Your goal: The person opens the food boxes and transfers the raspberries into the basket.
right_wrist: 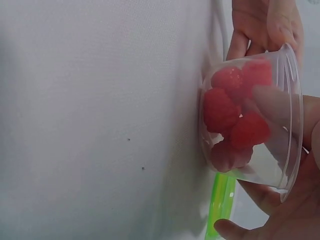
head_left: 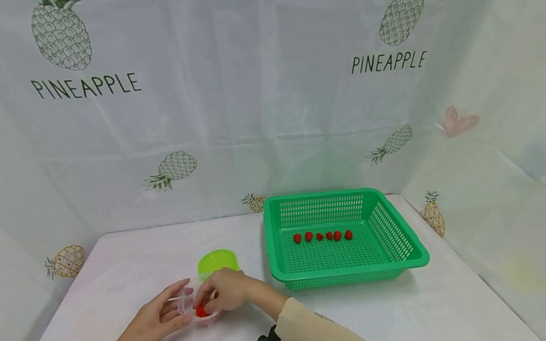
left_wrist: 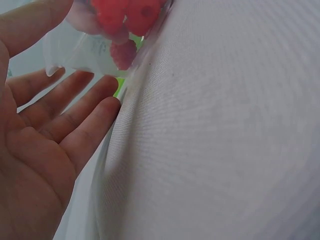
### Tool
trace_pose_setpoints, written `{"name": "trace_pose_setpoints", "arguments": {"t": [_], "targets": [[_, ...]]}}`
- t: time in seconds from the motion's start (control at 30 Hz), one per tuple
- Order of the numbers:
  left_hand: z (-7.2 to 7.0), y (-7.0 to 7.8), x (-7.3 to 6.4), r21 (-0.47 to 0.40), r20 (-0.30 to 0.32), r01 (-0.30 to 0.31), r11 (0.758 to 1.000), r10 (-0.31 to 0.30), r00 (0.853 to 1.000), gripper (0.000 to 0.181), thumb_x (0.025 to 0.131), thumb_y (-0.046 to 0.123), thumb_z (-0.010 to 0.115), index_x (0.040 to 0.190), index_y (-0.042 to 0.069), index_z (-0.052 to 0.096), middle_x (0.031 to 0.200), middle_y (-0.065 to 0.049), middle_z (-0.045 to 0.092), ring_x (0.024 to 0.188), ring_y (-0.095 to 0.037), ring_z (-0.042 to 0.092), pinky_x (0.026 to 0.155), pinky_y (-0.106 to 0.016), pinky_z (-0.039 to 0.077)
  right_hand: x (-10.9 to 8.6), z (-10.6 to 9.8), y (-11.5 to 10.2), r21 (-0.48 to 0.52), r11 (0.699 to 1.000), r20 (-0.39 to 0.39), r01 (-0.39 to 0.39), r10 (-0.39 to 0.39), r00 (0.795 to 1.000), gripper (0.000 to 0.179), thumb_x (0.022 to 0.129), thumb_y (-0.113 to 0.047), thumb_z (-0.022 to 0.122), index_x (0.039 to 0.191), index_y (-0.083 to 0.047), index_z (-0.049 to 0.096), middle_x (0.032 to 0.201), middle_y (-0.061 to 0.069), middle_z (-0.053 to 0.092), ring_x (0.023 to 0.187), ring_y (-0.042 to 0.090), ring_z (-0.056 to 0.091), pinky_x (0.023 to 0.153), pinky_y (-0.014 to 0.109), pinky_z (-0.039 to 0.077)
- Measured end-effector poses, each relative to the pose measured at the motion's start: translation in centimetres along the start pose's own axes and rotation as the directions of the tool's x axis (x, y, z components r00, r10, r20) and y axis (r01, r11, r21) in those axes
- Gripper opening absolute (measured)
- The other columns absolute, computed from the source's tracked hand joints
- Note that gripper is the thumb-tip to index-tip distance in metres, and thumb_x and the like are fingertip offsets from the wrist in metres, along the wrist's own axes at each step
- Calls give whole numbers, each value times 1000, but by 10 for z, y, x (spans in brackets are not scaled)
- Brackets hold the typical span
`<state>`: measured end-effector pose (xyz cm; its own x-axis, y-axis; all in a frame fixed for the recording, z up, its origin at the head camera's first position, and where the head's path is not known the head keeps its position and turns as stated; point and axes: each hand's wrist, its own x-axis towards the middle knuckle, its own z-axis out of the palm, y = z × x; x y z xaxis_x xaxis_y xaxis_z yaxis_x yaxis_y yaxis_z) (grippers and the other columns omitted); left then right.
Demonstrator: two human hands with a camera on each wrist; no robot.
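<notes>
A clear plastic tub (right_wrist: 270,165) holds several red raspberries (right_wrist: 249,129). Around its side, my left hand (head_left: 155,322) holds it, thumb near the rim and fingers along the wall; the left wrist view shows those fingers (left_wrist: 75,112) spread against the tub. My right hand (head_left: 229,290) reaches down into the tub from above, its thumb and fingertips at a red raspberry (head_left: 201,311). Through the clear wall the fingers show among the fruit, partly hidden by it. Just behind the tub lies a bright green lid (head_left: 216,260).
A green slotted basket (head_left: 340,274) stands to the right on the white-covered table (head_left: 139,259). Several red berries (head_left: 329,236) lie in a row on its floor. Pineapple-printed sheeting (head_left: 260,79) hangs behind and along the sides.
</notes>
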<state>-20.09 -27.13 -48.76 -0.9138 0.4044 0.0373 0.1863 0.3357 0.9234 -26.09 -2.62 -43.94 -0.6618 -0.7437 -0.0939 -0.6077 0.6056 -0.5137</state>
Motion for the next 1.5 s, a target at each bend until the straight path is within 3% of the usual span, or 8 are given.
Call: {"name": "trace_pose_setpoints", "arguments": {"t": [0.23,0.4,0.53,0.67,0.9,1.13,1.3,1.5], "targets": [[1,-1,0,17,-12,-1,1000,1,1000,80,100,20,77,165,8,33,159,-29,46,136,-37,59,96,-13,54,-2,1,1,4,1000,-27,15,-15,1000,17,98,-19,78,111,-29,83,92,-24,74,86,-8,56,83,22,45],[1,1,0,6,-2,-1,1000,1,1000,78,100,17,76,165,8,33,160,-31,44,137,-39,59,96,-14,54,-7,-2,0,26,1000,-76,6,-4,997,16,98,-16,78,110,-25,84,92,-18,75,85,-5,58,73,14,47],[1,2,0,10,-5,18,1000,-18,1000,78,101,18,75,165,9,33,161,-30,44,138,-44,57,97,-16,56,-12,-9,0,17,1000,-131,-6,8,991,17,98,-17,78,110,-26,85,92,-21,76,95,-2,64,78,17,47],[1,3,1,42,-27,52,998,-51,998,79,99,23,77,165,12,35,160,-26,46,138,-44,57,97,-16,55,-19,-22,2,26,999,-174,29,-24,985,16,97,-17,79,110,-23,85,94,-19,77,104,3,67,89,18,47],[1,3,3,45,-32,70,997,-68,997,81,98,25,79,165,13,35,159,-25,48,139,-44,56,98,-16,55,-40,-65,2,24,995,-182,99,-93,979,16,100,-16,77,115,-18,83,100,-15,79,106,5,69,98,21,49],[1,3,4,45,-43,77,996,-75,996,84,96,27,81,165,13,36,159,-24,49,140,-43,56,101,-25,57,-72,-125,9,59,993,-189,99,-86,978,19,102,-13,73,119,-13,80,110,-7,79,106,8,70,86,22,58],[0,3,3,42,-33,54,998,-53,998,84,97,26,81,165,11,34,159,-26,47,139,-46,55,99,-19,56,-88,-160,32,50,997,-188,58,-48,981,20,103,-14,71,122,-13,79,109,-8,79,102,9,70,84,26,59],[0,1,3,37,-27,50,998,-49,998,85,97,26,80,166,11,34,159,-27,47,139,-46,55,99,-17,56,-97,-186,67,26,1000,-171,-3,7,985,21,105,-15,69,123,-12,78,115,-5,78,108,12,71,96,33,59]]}}
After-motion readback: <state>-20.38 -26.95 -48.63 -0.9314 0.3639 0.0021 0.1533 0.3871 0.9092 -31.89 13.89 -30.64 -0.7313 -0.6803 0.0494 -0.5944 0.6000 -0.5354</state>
